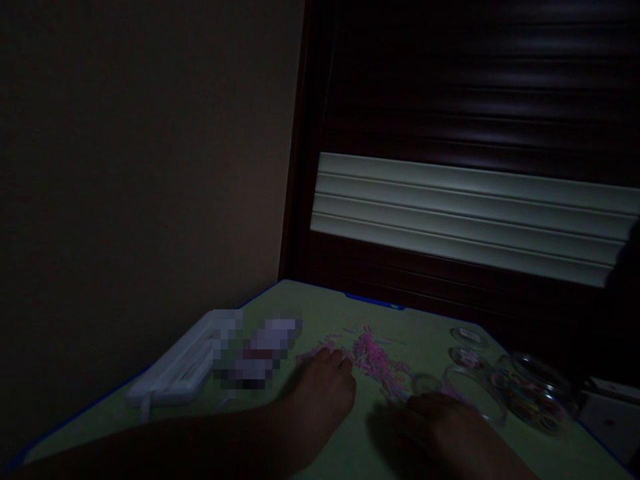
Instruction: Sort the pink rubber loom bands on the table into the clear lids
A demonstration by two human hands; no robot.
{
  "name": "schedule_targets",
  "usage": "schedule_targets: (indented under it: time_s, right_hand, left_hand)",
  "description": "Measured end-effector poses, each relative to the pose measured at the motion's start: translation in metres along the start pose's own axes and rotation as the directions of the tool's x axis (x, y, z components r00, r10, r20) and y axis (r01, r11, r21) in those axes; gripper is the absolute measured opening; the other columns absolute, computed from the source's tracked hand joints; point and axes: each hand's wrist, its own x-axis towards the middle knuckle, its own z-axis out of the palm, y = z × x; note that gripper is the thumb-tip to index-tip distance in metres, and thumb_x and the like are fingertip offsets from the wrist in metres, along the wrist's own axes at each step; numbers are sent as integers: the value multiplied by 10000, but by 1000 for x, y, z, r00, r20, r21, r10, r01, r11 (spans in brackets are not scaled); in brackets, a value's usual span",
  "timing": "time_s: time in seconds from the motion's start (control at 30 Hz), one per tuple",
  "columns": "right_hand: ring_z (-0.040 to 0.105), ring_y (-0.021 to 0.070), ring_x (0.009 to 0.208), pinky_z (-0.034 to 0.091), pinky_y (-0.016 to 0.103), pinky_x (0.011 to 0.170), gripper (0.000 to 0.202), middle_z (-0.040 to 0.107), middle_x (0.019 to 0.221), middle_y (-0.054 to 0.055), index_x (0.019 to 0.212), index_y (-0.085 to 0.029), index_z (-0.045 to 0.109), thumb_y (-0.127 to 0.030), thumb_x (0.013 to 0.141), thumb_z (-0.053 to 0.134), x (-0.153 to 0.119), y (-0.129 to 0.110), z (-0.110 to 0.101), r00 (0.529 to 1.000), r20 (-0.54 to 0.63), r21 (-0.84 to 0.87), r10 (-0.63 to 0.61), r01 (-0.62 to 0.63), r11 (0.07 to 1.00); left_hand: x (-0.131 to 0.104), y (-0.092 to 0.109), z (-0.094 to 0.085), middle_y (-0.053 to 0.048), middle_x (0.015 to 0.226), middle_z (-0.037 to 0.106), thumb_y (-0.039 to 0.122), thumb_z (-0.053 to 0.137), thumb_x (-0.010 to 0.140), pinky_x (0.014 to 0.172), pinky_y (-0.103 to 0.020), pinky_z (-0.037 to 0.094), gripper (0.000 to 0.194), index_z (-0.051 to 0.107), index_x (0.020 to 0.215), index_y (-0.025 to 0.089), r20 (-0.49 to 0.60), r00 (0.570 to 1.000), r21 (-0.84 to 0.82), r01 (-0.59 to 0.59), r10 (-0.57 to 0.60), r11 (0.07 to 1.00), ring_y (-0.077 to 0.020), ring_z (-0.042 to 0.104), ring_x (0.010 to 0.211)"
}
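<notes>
My left hand (327,390) rests palm down at the near left side of a scattered pile of small pink elastic bands (370,353). Its fingers are curled, and the tips are hidden against the bands. Lower right of the pile, my right hand (443,423) hovers or rests just over the table, with its fingers bent together in deep shadow. Whatever either hand pinches is too dark to make out. Beside the right hand lie a clear ring-shaped piece (475,393) and a clear round jar (537,393) holding coloured hair ties.
On the left of the green table (320,303) lie a white power strip (175,367) and a blurred-out flat object (265,350). Two small round clear containers (469,337) stand at the right. A wall and a dark slatted panel border the table; the light is dim.
</notes>
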Motion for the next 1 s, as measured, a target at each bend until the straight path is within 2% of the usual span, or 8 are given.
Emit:
schedule_targets:
  time_s: [0.2, 0.27, 0.5, 0.67, 0.77, 1.0]
  right_hand:
    - [548, 140, 467, 372, 244, 445, 163, 594, 564, -40, 617, -227, 585, -75, 580, 632, 0, 5, 22, 987, -157, -1, -28, 28, 1000]
    - [547, 138, 465, 362, 243, 439, 165, 595, 566, -41, 630, -233, 588, -79, 582, 620, -1, 6, 26, 984, -176, 0, -39, 40, 999]
    - [571, 134, 516, 369, 231, 464, 162, 619, 623, -26, 713, -235, 613, -91, 640, 593, -2, 4, 13, 993, -102, 3, -55, 55, 998]
    - [548, 133, 486, 348, 238, 449, 128, 599, 592, -42, 669, -245, 589, -125, 632, 613, -2, 6, 23, 988, -147, 2, -40, 41, 999]
    - [544, 131, 486, 350, 238, 459, 138, 599, 599, -41, 656, -242, 576, -110, 630, 604, -3, 7, 27, 991, -127, 4, -37, 38, 999]
    - [565, 139, 534, 376, 230, 487, 163, 616, 640, -34, 693, -251, 599, -100, 632, 596, -3, 5, 22, 998, -59, 46, 3, -1, 999]
  left_hand:
    - [0, 2, 2, -95, 829, 610, 112, 562, 754, 772, -381, 372, 83, 633, 797, 120, -31, 999, 34, -35, 36, 999, -236, 522, 846]
    - [0, 2, 3, -86, 813, 609, 104, 563, 747, 772, -381, 372, 87, 629, 800, 125, -39, 998, 31, -43, 44, 999, -228, 526, 823]
    - [-3, 3, 5, -98, 864, 610, 102, 564, 725, 811, -408, 353, 105, 640, 791, 133, -62, 996, 80, -55, 60, 995, -254, 512, 885]
    - [-4, 3, 7, -106, 857, 608, 119, 559, 744, 846, -408, 332, 90, 639, 783, 131, -68, 996, 81, -54, 60, 995, -246, 509, 908]
    - [-5, 4, 8, -117, 883, 607, 120, 549, 756, 848, -400, 336, 102, 637, 808, 121, -68, 997, 81, -39, 45, 996, -244, 508, 918]
    - [-5, 5, 7, -116, 881, 607, 101, 541, 751, 849, -409, 341, 126, 631, 838, 112, -64, 997, 75, -29, 34, 997, -251, 509, 900]
